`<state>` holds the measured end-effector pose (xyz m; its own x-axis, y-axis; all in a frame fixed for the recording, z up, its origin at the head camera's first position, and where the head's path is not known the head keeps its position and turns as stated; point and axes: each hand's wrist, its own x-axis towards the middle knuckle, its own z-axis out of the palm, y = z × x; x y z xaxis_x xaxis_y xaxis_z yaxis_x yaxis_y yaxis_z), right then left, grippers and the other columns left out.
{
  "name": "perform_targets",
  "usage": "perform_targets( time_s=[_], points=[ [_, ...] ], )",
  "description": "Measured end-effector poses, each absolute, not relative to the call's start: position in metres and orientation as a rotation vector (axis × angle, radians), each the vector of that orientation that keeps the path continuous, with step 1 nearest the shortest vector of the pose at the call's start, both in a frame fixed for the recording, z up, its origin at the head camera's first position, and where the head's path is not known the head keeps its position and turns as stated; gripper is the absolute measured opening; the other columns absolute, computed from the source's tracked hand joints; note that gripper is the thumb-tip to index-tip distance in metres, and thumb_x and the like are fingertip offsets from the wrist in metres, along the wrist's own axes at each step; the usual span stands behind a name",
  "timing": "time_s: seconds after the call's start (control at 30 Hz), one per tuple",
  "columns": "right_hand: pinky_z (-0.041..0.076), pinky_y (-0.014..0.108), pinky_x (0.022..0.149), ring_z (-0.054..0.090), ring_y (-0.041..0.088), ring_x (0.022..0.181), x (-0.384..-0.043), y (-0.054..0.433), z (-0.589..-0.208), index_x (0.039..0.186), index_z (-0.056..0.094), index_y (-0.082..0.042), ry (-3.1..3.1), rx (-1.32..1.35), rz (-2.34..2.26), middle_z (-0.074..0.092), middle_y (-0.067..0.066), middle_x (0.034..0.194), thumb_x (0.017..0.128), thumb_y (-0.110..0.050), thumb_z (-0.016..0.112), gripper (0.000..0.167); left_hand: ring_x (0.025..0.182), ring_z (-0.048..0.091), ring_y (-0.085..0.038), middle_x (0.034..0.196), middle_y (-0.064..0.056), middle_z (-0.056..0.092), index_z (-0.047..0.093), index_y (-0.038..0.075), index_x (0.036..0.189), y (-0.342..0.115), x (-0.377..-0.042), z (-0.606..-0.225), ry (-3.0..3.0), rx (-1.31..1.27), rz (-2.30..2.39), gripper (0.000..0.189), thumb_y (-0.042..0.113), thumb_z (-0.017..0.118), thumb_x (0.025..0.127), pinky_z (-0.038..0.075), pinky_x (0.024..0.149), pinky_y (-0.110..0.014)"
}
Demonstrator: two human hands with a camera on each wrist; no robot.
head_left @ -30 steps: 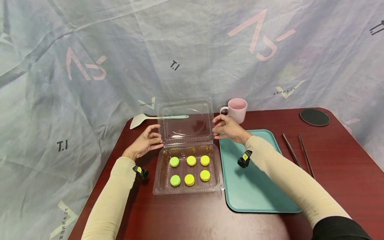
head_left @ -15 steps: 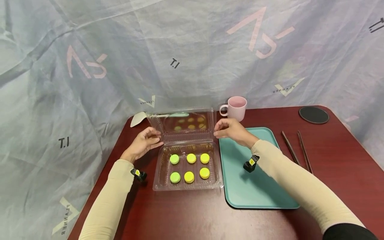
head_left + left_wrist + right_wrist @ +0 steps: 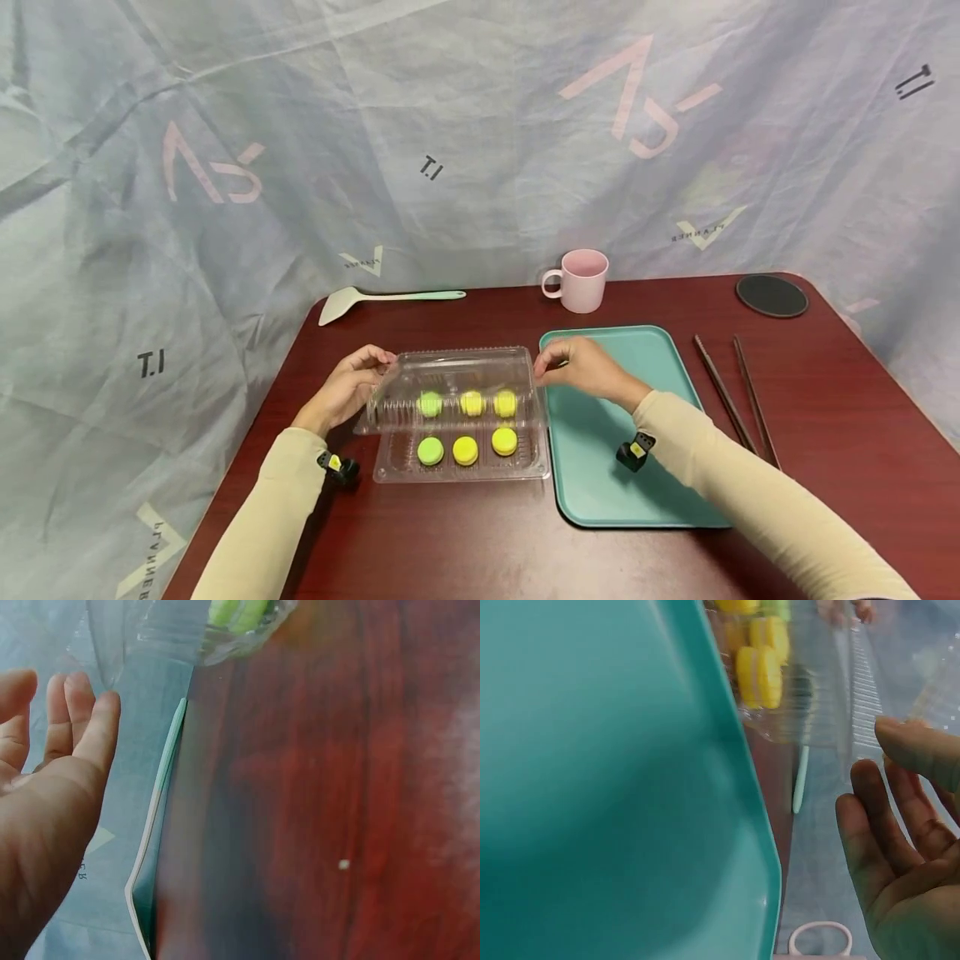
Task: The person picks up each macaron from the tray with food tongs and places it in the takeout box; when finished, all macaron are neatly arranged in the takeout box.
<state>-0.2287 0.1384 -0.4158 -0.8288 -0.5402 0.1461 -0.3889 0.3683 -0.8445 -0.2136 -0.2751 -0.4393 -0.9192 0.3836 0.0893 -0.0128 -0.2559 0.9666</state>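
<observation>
In the head view, a clear hinged plastic container [image 3: 536,475] lies on the table with yellow macarons [image 3: 465,451] and green macarons [image 3: 430,451] in it. Its lid [image 3: 457,367] tilts forward over the back row, part way down. My left hand [image 3: 341,390] holds the lid's left edge with curled fingers. At the opposite edge my right hand [image 3: 588,367] pinches the lid between thumb and fingers. The right wrist view shows that thumb and fingertips [image 3: 896,739] at the clear rim. In the left wrist view, the left fingers [image 3: 105,727] are beside the lid's corner.
A teal tray [image 3: 637,492] lies against the container's right side, under my right forearm. Metal tongs [image 3: 727,392] rest beyond it. A pink mug [image 3: 583,283], a spatula [image 3: 405,296] and a dark round coaster [image 3: 772,296] stand along the table's back edge.
The lid has swung from upright at the back down and forward over the macarons. Both hands have moved nearer and lower along with it.
</observation>
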Motion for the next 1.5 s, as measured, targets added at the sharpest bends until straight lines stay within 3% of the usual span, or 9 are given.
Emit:
perform_targets(
  time_s=[0.17,0.37,0.5,0.73,0.97,1.1,1.23,1.33,1.5],
  points=[
    [0.053,0.035,0.075,0.063,0.019,0.084,-0.218,0.134,-0.415,0.083,0.074,-0.009,2.518,-0.938,-1.432,0.070,0.004,0.090,0.083,-0.002,0.081,0.010,0.110,0.057,-0.018,0.116,-0.008,0.058,0.055,0.003,0.105,-0.275,-0.208,-0.443,1.676,0.497,2.301,0.037,-0.024,0.035,0.089,0.049,0.097,-0.025],
    [0.053,0.036,0.078,0.063,0.016,0.092,-0.219,0.139,-0.423,0.087,0.073,-0.018,2.520,-0.941,-1.422,0.069,-0.005,0.094,0.084,-0.009,0.082,0.013,0.115,0.055,-0.017,0.123,-0.008,0.053,0.053,0.005,0.108,-0.273,-0.199,-0.443,1.753,0.435,2.291,0.034,-0.023,0.047,0.090,0.048,0.098,-0.025],
    [0.053,0.037,0.077,0.063,0.018,0.096,-0.217,0.139,-0.428,0.087,0.073,-0.017,2.535,-0.935,-1.404,0.070,-0.004,0.097,0.084,-0.006,0.082,0.015,0.115,0.056,-0.016,0.125,-0.009,0.053,0.052,0.003,0.108,-0.270,-0.196,-0.443,1.848,0.369,2.264,0.032,-0.023,0.054,0.089,0.050,0.096,-0.025],
    [0.055,0.042,0.083,0.065,0.022,0.099,-0.213,0.139,-0.432,0.089,0.073,-0.012,2.560,-0.958,-1.416,0.071,0.001,0.101,0.084,0.008,0.072,0.021,0.119,0.054,-0.019,0.134,-0.025,0.046,0.043,-0.010,0.123,-0.263,-0.188,-0.442,2.138,0.270,2.166,0.044,-0.026,0.056,0.084,0.048,0.098,-0.026],
    [0.054,0.045,0.085,0.064,0.022,0.098,-0.182,0.138,-0.426,0.092,0.071,-0.012,2.520,-0.914,-1.471,0.068,0.004,0.109,0.087,0.004,0.072,0.016,0.116,0.056,-0.029,0.133,-0.029,0.050,0.041,-0.010,0.136,-0.253,-0.164,-0.432,2.426,-0.022,1.834,0.044,-0.006,0.058,0.096,0.051,0.088,-0.023],
    [0.055,0.038,0.074,0.065,0.020,0.083,-0.155,0.138,-0.421,0.089,0.066,-0.010,2.412,-0.775,-1.498,0.066,0.002,0.090,0.087,-0.004,0.076,0.012,0.104,0.061,-0.022,0.129,-0.028,0.053,0.035,-0.010,0.139,-0.251,-0.139,-0.426,2.281,-0.124,1.804,0.045,0.001,0.052,0.099,0.053,0.085,-0.030],
    [0.058,0.038,0.062,0.063,0.024,0.067,-0.131,0.135,-0.422,0.090,0.055,-0.002,2.129,-0.526,-1.621,0.060,0.006,0.076,0.087,-0.003,0.075,0.021,0.100,0.062,-0.019,0.127,-0.024,0.055,0.028,-0.010,0.141,-0.255,-0.110,-0.425,2.084,-0.123,1.821,0.052,0.002,0.051,0.096,0.053,0.084,-0.036],
    [0.059,0.041,0.060,0.062,0.025,0.069,-0.118,0.134,-0.422,0.100,0.048,0.004,1.938,-0.353,-1.701,0.057,0.010,0.081,0.088,-0.002,0.073,0.028,0.100,0.062,-0.022,0.120,-0.020,0.058,0.027,-0.011,0.142,-0.260,-0.095,-0.423,2.008,-0.068,1.772,0.056,0.004,0.053,0.094,0.053,0.085,-0.039],
    [0.060,0.037,0.062,0.067,0.024,0.074,-0.111,0.132,-0.419,0.120,0.037,0.007,1.793,-0.185,-1.725,0.059,0.017,0.094,0.092,-0.005,0.069,0.044,0.101,0.062,-0.025,0.111,-0.014,0.058,0.030,-0.013,0.137,-0.262,-0.087,-0.417,1.965,0.049,1.661,0.050,0.008,0.053,0.098,0.055,0.085,-0.040]
  ],
)
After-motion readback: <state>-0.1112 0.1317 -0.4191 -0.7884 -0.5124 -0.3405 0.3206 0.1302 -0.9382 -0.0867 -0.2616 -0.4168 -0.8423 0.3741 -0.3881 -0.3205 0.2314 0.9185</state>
